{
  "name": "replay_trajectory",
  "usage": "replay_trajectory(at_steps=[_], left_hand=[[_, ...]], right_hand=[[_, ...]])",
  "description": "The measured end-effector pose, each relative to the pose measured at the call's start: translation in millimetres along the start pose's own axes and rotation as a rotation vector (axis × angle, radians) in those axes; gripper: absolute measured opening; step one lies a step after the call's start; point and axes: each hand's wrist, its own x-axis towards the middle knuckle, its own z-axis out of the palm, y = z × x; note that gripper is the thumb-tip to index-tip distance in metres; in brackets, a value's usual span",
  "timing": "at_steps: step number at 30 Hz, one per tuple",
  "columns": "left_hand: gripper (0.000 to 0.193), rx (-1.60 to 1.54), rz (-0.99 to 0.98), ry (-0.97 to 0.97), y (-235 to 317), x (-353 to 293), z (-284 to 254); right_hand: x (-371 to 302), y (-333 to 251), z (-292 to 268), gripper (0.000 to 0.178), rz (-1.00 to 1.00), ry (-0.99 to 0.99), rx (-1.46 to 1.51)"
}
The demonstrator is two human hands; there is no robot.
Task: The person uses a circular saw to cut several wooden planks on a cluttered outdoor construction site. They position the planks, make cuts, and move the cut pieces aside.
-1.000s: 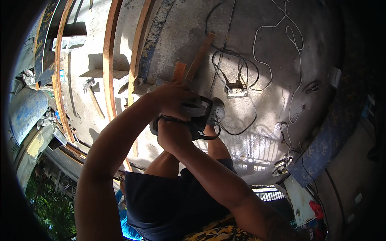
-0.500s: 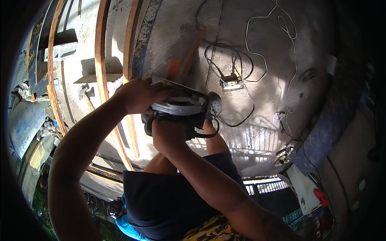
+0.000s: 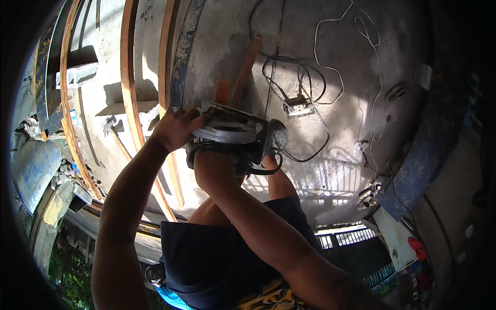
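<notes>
A circular saw (image 3: pixel 232 133) with a grey guard and dark body is held in front of my knees. My right hand (image 3: pixel 214 168) is wrapped round its rear handle, and the fingers are mostly hidden by the saw. At the saw's left end, my left hand (image 3: pixel 178 129) has its fingers bent over the edge near the flat base plate. The blade's cutting edge cannot be seen. Just beyond the saw, a short wood offcut (image 3: pixel 222 92) and a longer wood strip (image 3: pixel 248 67) stick out. My sandalled foot (image 3: pixel 279 135) is close to the saw's right end.
Long timber strips (image 3: pixel 127 67) run along the left, with a hammer (image 3: pixel 118 140) between them. An outlet box (image 3: pixel 298 106) with coiled black cable lies on the concrete floor (image 3: pixel 341 134). White cord (image 3: pixel 338 77) trails farther right. A blue patterned sheet (image 3: pixel 413 175) is at right.
My left hand has shifted slightly left and down along the saw's end, and my left forearm has swung inward to the right. My right hand keeps its hold on the circular saw.
</notes>
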Motion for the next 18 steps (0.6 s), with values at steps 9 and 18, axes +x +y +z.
replay_trajectory(at_steps=[9,18], left_hand=[[0.057,-0.066,-0.058,0.035,-3,-5,14],[0.055,-0.122,-0.071,0.055,-2,-7,7]], right_hand=[[6,-7,6,0.005,0.009,-0.036,-0.050],[10,-17,-5,0.008,0.041,-0.162,-0.077]])
